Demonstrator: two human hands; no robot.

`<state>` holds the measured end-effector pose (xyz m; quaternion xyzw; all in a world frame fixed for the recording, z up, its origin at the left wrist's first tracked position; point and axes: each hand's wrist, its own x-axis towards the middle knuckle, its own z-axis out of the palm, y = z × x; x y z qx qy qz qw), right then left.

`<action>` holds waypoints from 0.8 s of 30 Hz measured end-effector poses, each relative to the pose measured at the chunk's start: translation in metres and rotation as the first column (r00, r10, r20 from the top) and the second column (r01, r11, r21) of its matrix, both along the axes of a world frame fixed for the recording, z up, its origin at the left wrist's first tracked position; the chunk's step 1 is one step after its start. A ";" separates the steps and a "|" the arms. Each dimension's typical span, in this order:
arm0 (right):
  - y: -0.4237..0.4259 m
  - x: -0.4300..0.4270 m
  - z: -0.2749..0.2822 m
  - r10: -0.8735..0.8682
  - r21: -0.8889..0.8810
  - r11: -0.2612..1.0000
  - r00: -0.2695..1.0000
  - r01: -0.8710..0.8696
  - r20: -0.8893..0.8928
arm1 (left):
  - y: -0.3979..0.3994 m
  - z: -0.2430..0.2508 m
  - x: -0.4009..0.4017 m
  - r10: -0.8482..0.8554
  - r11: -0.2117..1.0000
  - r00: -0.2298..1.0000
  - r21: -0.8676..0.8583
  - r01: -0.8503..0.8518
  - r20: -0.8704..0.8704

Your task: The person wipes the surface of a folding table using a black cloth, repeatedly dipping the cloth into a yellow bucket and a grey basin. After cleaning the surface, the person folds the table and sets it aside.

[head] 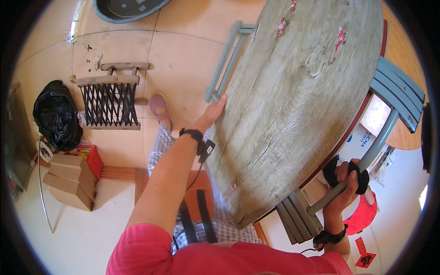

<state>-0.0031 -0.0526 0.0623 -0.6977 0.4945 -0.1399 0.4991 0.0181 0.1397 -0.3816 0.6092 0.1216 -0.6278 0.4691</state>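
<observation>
A large board or tabletop [295, 103] with a wood-grain surface and small red flower patterns lies tilted in front of me. My left hand [215, 110] rests against its left edge, close to the end of a blue-grey metal frame [225, 65] that shows beyond that edge. On the other side, my right hand [345, 190] is closed around a grey metal tube [380, 141], with a black cloth [362, 180] at the fingers. The tube joins slatted blue-grey end pieces [398, 91]. What supports the board underneath is hidden.
To the left on the tiled floor stand a folding stool with black webbing [110, 103], a black plastic bag [56, 115], a cardboard box [72, 180] and a red box [92, 160]. A dark basin [130, 10] sits at the top. A round wooden surface [405, 134] shows at right.
</observation>
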 end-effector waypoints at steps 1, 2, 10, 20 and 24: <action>-0.003 -0.003 0.000 -0.013 0.006 1.000 1.000 0.013 0.000 | -0.001 0.004 -0.001 0.156 0.985 0.988 -0.078 -0.155 0.003; -0.005 -0.006 0.000 -0.026 0.012 1.000 1.000 0.026 0.002 | 0.000 0.005 0.005 0.155 0.985 0.988 -0.083 -0.154 0.006; 0.008 0.008 0.001 -0.117 0.088 0.990 0.991 0.111 0.070 | 0.067 0.054 0.089 -0.026 0.957 0.998 0.290 0.011 0.050; 0.031 0.032 0.007 -0.061 0.214 0.976 0.988 0.029 0.145 | 0.182 0.134 0.165 0.217 0.940 0.905 0.172 -0.294 0.366; 0.039 0.043 0.011 -0.018 0.238 0.971 0.979 -0.031 0.203 | 0.213 0.197 0.199 0.258 0.940 0.867 0.097 -0.328 0.426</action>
